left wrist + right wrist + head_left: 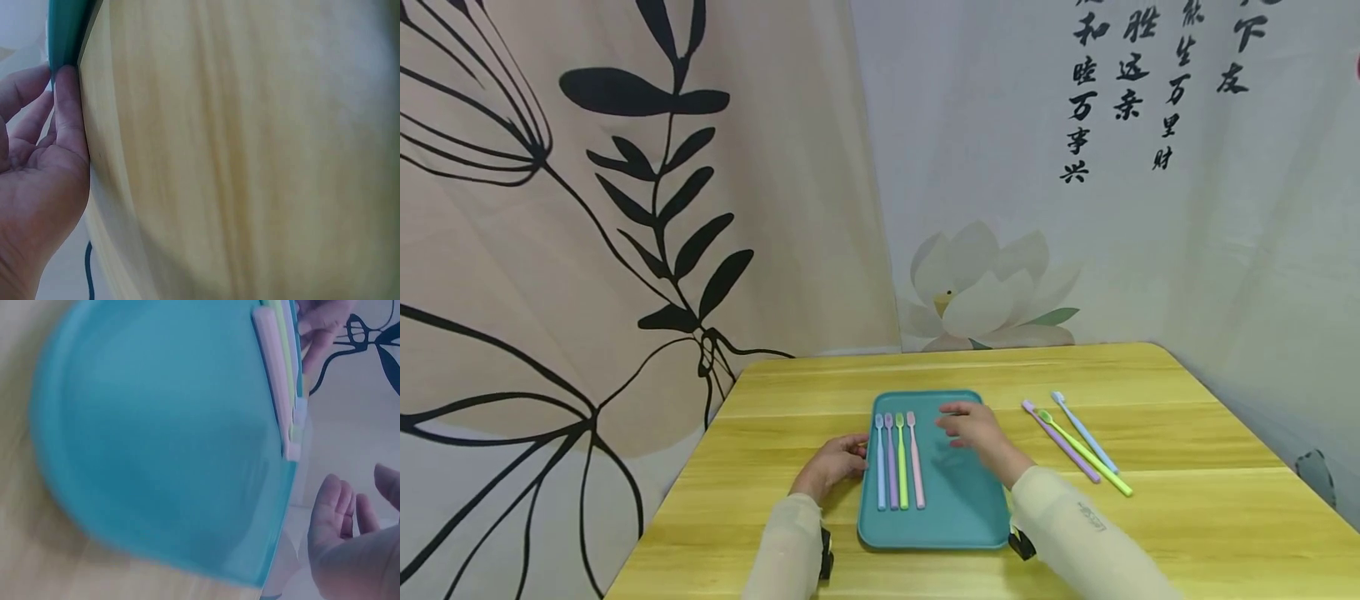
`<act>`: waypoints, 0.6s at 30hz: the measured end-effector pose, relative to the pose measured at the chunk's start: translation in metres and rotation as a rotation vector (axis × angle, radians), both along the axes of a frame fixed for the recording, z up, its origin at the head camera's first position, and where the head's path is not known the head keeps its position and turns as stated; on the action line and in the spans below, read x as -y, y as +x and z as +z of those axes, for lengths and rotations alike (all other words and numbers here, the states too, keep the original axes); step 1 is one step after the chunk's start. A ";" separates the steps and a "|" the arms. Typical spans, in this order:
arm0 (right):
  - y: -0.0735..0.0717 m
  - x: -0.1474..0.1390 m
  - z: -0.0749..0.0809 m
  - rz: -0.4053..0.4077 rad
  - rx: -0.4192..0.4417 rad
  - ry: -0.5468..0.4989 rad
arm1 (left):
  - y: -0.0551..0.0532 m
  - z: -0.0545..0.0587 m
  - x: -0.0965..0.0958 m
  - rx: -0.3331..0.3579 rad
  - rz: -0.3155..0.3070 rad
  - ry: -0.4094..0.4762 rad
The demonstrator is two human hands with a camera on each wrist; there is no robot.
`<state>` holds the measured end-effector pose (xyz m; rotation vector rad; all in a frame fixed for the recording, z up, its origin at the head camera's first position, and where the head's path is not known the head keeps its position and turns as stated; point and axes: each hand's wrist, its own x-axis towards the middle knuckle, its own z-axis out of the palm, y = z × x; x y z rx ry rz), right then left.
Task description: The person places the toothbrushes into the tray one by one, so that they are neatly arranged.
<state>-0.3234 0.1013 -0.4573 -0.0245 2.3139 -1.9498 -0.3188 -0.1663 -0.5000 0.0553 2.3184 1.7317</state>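
A teal tray (962,525) lies on the wooden table. In its left half a blue toothbrush (881,467), a purple toothbrush (892,467), a green toothbrush (902,467) and a pink toothbrush (917,471) lie side by side, heads toward the far end. My left hand (835,462) pinches the tray's left rim between thumb and fingers, as the left wrist view (44,156) shows close up. Over the tray's right half hovers my right hand (973,429), fingers apart and nothing in them; in the right wrist view the palm (350,550) faces the tray.
Right of the tray, a purple toothbrush (1067,446), a green toothbrush (1090,457) and a blue toothbrush (1086,433) lie loosely together on the table (1210,500). A printed curtain (805,208) hangs behind the table's far edge.
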 end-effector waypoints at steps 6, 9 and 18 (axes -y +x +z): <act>-0.003 -0.016 0.006 -0.011 0.018 -0.028 | 0.000 0.000 0.000 0.004 -0.001 0.004; -0.004 -0.024 0.008 -0.014 0.024 -0.039 | -0.001 -0.001 0.000 0.001 0.000 0.006; -0.009 -0.041 0.012 -0.020 0.035 -0.033 | -0.002 -0.001 0.001 -0.005 0.006 -0.018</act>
